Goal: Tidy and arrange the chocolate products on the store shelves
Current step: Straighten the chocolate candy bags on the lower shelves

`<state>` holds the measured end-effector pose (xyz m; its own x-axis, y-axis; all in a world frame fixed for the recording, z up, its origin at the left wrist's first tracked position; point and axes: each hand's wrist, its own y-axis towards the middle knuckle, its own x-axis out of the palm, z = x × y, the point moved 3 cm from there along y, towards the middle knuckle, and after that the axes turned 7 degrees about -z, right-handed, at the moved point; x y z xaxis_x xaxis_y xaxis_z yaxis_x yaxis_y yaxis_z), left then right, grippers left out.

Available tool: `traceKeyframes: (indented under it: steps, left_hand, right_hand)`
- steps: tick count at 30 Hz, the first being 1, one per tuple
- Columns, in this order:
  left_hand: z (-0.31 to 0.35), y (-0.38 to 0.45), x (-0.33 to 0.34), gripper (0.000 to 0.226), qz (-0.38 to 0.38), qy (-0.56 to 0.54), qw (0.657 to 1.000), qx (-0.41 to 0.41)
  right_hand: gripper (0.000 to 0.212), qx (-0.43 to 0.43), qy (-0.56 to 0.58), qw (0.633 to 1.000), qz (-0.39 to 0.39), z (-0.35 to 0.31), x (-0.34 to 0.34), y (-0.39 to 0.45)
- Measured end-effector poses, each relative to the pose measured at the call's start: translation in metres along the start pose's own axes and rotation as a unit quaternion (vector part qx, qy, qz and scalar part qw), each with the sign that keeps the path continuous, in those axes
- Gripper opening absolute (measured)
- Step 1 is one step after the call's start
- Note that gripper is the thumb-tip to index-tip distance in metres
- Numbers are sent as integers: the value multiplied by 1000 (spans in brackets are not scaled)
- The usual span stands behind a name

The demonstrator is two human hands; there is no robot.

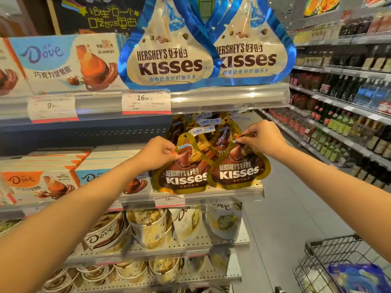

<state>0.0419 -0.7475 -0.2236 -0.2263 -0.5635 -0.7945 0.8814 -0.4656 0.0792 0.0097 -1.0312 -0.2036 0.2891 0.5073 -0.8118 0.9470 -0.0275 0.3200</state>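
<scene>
Two brown and gold Hershey's Kisses bags stand side by side at the front of the middle shelf [211, 194]. My left hand [157, 152] pinches the upper left edge of the left bag [182, 176]. My right hand [261, 137] pinches the folded top tip of the right bag [239, 171]. More bags of the same kind [211, 127] stand behind them. Two blue and white Kisses bags [169, 58] sit on the shelf above.
Dove boxes [55, 62] fill the shelves to the left, on both levels. Dove tubs [146, 227] and pouches sit on the lower shelves. A wire cart [330, 261] stands at the bottom right in the aisle. Bottle shelves [349, 115] line the right side.
</scene>
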Motion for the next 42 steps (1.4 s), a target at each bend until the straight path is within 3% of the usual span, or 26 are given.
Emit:
traceKeyframes:
  steps: [6,12,18,22,31,36,39,42]
  left_hand:
    - [-6,0,-5,8,-9,-23,1000,9]
    - [-9,3,-4,14,-9,-52,999,-3]
    - [-5,2,-4,5,-6,-44,999,-7]
    - [-3,0,-4,14,30,3,1000,2]
    - [14,-16,-7,33,159,49,984,63]
    - [22,-39,0,26,226,53,966,117]
    - [29,-54,11,25,196,24,972,126]
    - [30,-68,26,20,153,-39,982,105]
  right_hand:
    - [20,15,-21,1000,9,-5,2,-1]
    - [21,8,-16,1000,21,-9,5,-3]
    - [33,1,-73,997,9,-9,5,-3]
    - [34,-44,-195,979,47,-14,3,-7]
    - [52,-149,-277,945,92,-29,6,-20]
    - [42,-259,-243,927,116,-31,18,-39]
    - [32,-302,-173,932,104,-36,26,-55]
    - [26,-266,-79,959,60,-36,38,-73]
